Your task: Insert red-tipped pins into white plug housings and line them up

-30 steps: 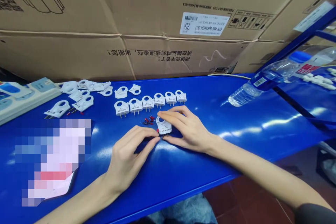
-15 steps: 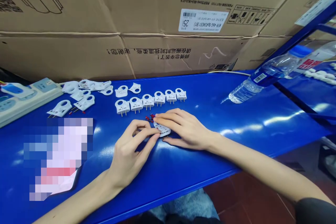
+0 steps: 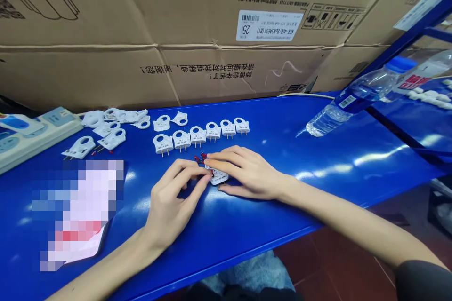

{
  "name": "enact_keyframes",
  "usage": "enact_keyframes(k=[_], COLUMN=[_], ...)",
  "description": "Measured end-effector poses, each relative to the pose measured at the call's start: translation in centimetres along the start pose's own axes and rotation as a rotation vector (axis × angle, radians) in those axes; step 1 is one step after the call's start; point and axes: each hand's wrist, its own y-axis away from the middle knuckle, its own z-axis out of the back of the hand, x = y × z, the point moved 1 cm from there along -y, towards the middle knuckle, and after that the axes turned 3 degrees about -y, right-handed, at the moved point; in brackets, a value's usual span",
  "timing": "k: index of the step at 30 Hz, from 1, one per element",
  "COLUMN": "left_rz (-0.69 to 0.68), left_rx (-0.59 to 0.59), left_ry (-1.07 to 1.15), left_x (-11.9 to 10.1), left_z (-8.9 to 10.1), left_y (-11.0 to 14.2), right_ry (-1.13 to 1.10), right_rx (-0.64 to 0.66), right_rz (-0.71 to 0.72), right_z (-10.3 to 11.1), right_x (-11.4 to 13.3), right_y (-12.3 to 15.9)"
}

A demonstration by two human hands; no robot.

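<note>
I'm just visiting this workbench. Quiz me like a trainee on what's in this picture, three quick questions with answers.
1. True or false: in the front row of white plugs, the metal pins point toward the cardboard box.
2. How many plugs stand in that front row?
3. What sits between the left hand and the right hand?
A. a white plug
B. a water bottle
C. a power strip

Key: 1 false; 2 six; 3 A.
</note>
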Motion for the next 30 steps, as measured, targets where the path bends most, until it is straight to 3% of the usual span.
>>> enact_keyframes(k=[15,25,30], left_rz=[0.079,-0.094,-0.093], left_rx=[0.031,0.057,0.021], left_ry=[-0.05,-0.066,-0.109], left_x=[0.0,-0.07,0.16], left_z=[-0.13,-0.08,-0.07], left_y=[-0.11,0.22,0.27], right_ry=[0.018,0.015,0.041], right_rx=[-0.022,-0.034,-0.028], right_rz=[-0.002,0.009,0.019], right_z=[0.28,0.3,0.24], right_x=[-0.29,-0.3,-0.3], right_y=[-0.1,-0.2,-0.15])
